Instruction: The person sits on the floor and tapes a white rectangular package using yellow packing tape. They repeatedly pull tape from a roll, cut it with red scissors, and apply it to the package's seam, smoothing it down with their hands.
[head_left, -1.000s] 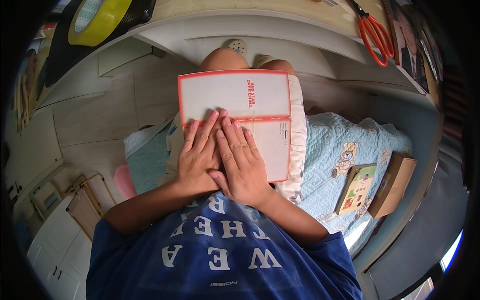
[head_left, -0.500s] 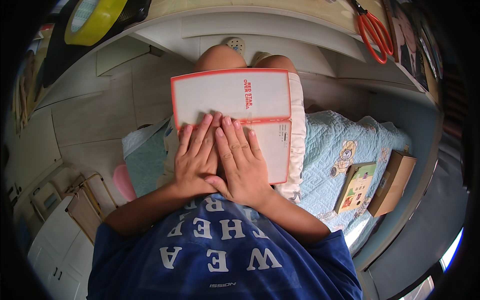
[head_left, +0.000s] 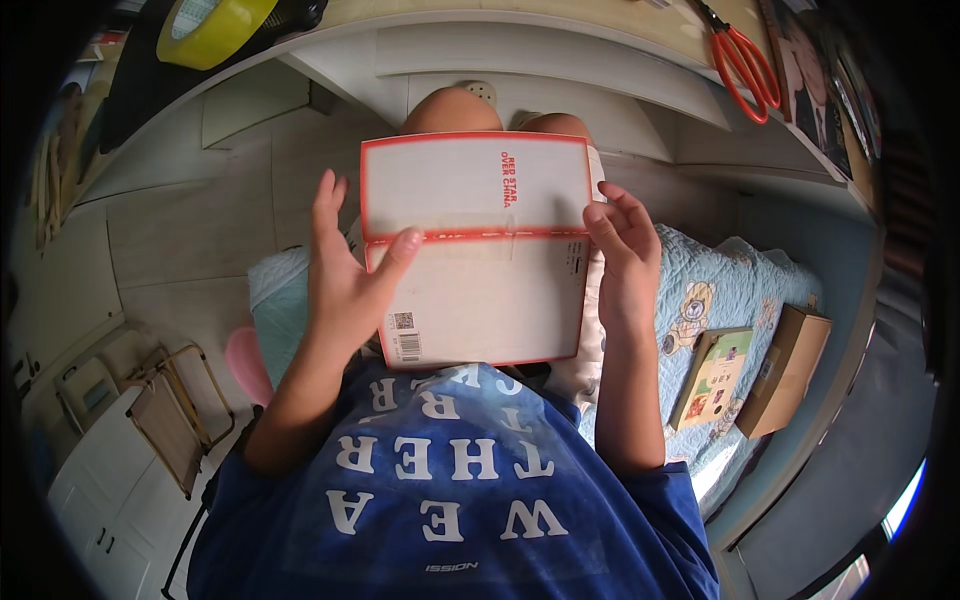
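A red-edged white cover is lying opened out over the legs at the centre of the frame. No longer lying side by side on its lower half, the hands are now framing it, exposing a barcode at its lower left. The left hand is spreading wide, its thumb reaching over the cover near the fold. The right hand is curling at the right edge; whether it is pinching the cover, I cannot tell. Right of frame, a book is resting on a quilt beside a box.
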